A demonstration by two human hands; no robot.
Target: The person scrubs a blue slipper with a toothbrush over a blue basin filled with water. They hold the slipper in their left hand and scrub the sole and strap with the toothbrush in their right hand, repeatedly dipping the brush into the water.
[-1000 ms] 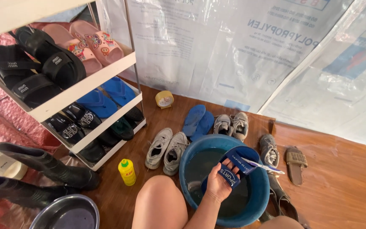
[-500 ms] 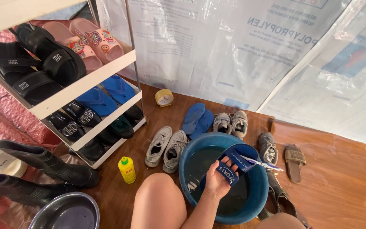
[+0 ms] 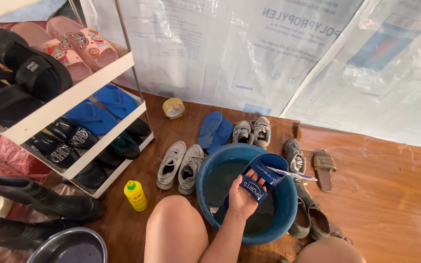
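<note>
Sandal [image 3: 263,176], dark blue, sat clamped in our left hand [image 3: 243,198], fingers [image 3: 255,174] wrapped over its strap, above the water-filled blue basin [image 3: 205,170]. Over the last second it barely shifted, so the work seemed paused. Beyond the fingers, a toothbrush [image 3: 293,174] crossed it; our right hand was hidden.

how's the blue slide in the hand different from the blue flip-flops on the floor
The blue slide is dark navy, with a broad strap, and is held over the blue basin by the left hand. The blue flip-flops are brighter, a pair, lying on the floor. Both are open footwear.
</note>
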